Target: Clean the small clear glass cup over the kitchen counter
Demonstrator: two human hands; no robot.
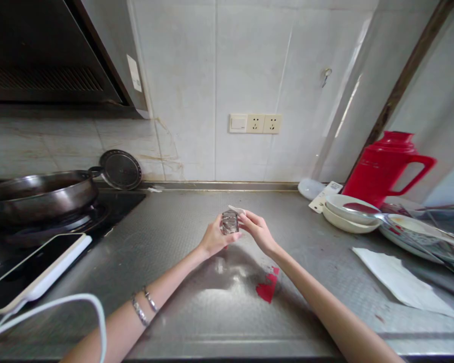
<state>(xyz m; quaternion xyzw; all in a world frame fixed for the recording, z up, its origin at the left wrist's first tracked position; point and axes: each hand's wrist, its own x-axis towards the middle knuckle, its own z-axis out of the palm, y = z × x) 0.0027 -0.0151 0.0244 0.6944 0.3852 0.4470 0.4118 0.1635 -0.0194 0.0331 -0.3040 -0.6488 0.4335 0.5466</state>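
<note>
In the middle of the view, my left hand (213, 238) is wrapped round a small see-through glass jar (230, 223) with a dark greyish look. The jar is held just above the metal counter (181, 212). My right hand (258, 229) is closed at the jar's right side, its fingers pinching a thin white piece that looks like tissue (236, 209). That white piece sticks up by the jar's top edge. What lies inside the jar is too small to make out. Below my hands a torn red patch (267, 290) marks the counter.
At left, a steel pan (41, 194) sits on the stove, with a phone (34, 269) and white cable nearer. A round dark lid (121, 170) leans on the wall. To the right stand a red thermos (386, 169), stacked bowls (350, 222), a plate (401, 232) and a paper napkin (397, 277).
</note>
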